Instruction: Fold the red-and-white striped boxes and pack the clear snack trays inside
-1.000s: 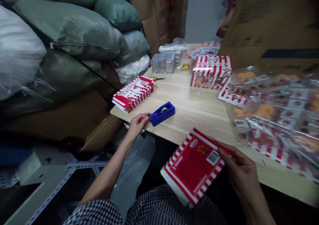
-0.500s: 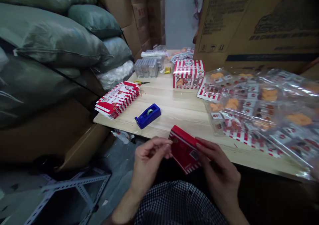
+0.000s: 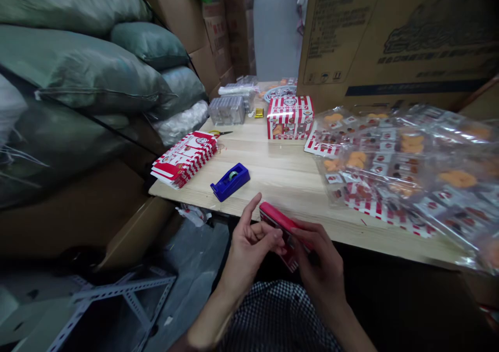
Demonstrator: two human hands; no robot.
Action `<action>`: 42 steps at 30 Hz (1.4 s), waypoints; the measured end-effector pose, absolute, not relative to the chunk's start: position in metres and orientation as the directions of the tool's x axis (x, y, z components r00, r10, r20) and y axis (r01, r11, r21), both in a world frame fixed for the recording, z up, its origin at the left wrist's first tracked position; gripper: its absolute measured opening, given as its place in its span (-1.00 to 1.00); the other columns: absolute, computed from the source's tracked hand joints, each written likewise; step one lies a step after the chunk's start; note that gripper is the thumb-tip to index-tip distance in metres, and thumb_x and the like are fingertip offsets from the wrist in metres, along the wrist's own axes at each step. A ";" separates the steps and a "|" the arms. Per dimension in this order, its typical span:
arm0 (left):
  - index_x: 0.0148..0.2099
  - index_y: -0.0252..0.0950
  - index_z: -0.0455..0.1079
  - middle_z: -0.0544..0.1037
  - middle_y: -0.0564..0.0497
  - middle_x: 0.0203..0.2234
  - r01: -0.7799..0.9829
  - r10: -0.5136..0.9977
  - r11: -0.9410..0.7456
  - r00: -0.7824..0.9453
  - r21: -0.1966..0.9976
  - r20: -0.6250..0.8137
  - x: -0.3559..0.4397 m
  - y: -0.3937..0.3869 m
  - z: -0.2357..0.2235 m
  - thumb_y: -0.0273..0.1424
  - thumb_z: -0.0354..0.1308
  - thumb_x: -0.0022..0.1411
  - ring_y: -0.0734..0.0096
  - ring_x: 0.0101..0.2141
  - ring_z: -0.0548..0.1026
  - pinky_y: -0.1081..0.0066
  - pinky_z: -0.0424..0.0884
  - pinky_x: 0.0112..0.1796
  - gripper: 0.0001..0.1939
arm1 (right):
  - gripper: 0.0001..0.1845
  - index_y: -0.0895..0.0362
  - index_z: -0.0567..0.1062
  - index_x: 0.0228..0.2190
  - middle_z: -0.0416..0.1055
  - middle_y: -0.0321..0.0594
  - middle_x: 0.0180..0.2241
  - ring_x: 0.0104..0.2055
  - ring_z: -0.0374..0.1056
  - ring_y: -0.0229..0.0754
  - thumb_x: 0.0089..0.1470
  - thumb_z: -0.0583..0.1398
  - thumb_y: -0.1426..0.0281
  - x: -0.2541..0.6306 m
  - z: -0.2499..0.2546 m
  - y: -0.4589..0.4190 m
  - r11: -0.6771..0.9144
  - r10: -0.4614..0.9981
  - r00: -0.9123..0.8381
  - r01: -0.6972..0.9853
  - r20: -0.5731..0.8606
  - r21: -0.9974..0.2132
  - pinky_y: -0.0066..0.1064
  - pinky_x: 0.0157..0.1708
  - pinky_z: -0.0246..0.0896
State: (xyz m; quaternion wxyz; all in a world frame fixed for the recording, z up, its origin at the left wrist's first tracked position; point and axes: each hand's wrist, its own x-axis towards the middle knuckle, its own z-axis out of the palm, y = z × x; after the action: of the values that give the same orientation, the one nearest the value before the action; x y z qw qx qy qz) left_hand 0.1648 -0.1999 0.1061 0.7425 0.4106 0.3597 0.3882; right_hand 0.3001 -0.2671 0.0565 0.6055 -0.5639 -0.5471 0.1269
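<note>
A small red carton (image 3: 277,218) with white stripes at its lower end is tilted over the table's front edge. My right hand (image 3: 320,256) is shut on its right side, with the thumb on the near face and fingers along the top. My left hand (image 3: 253,243) is at the carton's left, index finger raised and thumb pressed towards the curled fingers. Whatever lies between those fingertips is too small to make out. Beyond my left hand stands a blue tape dispenser (image 3: 231,181) with a roll in it.
Flat striped cartons (image 3: 185,157) are stacked at the table's left, with yellow-handled scissors (image 3: 220,132) behind. A made-up striped box (image 3: 290,117) stands farther back beside clear plastic cases (image 3: 226,111). Clear packets (image 3: 405,159) cover the right side. Large sacks (image 3: 101,76) are piled left.
My left index finger has lifted, and the hand has moved right across the carton's face. The carton is turned more edge-on, and my right hand has shifted slightly left.
</note>
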 end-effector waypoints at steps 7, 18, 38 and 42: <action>0.47 -0.24 -0.10 0.58 0.06 -0.52 -0.217 0.817 0.482 0.461 0.849 -0.346 0.167 -0.188 0.090 -0.36 0.43 0.12 0.50 -0.54 0.50 0.48 0.48 -0.40 0.03 | -0.41 -0.14 0.32 0.24 0.32 -0.14 -0.01 0.02 0.38 -0.13 0.30 0.04 0.60 0.305 0.054 -0.264 0.330 0.857 0.215 0.470 0.469 -0.819 -0.25 -0.05 0.44; 0.04 -0.17 0.53 0.31 0.21 -0.63 0.398 0.969 -0.115 0.246 0.910 0.015 0.158 -0.166 0.071 -0.21 0.47 0.01 0.55 -0.58 0.22 0.53 0.16 -0.48 -0.48 | -0.58 -0.15 0.48 0.11 0.35 -0.19 -0.08 -0.01 0.35 -0.15 0.35 0.07 0.47 0.331 0.073 -0.258 0.181 0.965 0.146 0.239 0.219 -0.954 -0.24 -0.05 0.40; 0.19 -0.28 0.46 0.67 -0.14 -0.15 0.190 0.678 0.126 0.700 0.974 -0.224 0.148 -0.109 0.045 -0.21 0.27 0.24 0.24 -0.25 0.61 0.28 0.51 -0.19 -0.49 | -0.60 0.08 0.65 -0.14 0.64 -0.15 -0.15 -0.24 0.55 -0.09 -0.03 0.43 0.19 0.399 0.025 -0.213 -0.030 0.835 0.541 -0.139 -0.101 -0.990 -0.24 -0.16 0.47; 0.08 -0.25 0.55 0.68 -0.07 -0.21 0.286 0.708 -0.095 0.693 0.954 -0.137 0.154 -0.097 0.027 -0.17 0.15 0.33 0.17 -0.23 0.62 0.28 0.49 -0.17 -0.61 | -0.58 0.11 0.65 -0.17 0.65 -0.15 -0.24 -0.35 0.54 -0.11 -0.04 0.42 0.14 0.400 -0.001 -0.198 -0.060 0.809 0.577 -0.100 -0.107 -0.993 -0.25 -0.28 0.47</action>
State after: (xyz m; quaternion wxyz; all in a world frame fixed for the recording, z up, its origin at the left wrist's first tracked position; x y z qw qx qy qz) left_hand 0.1544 -0.0966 0.0274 0.5766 0.7169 0.3466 0.1831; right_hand 0.4004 -0.1978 -0.0013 0.6252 -0.6307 -0.2814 0.3635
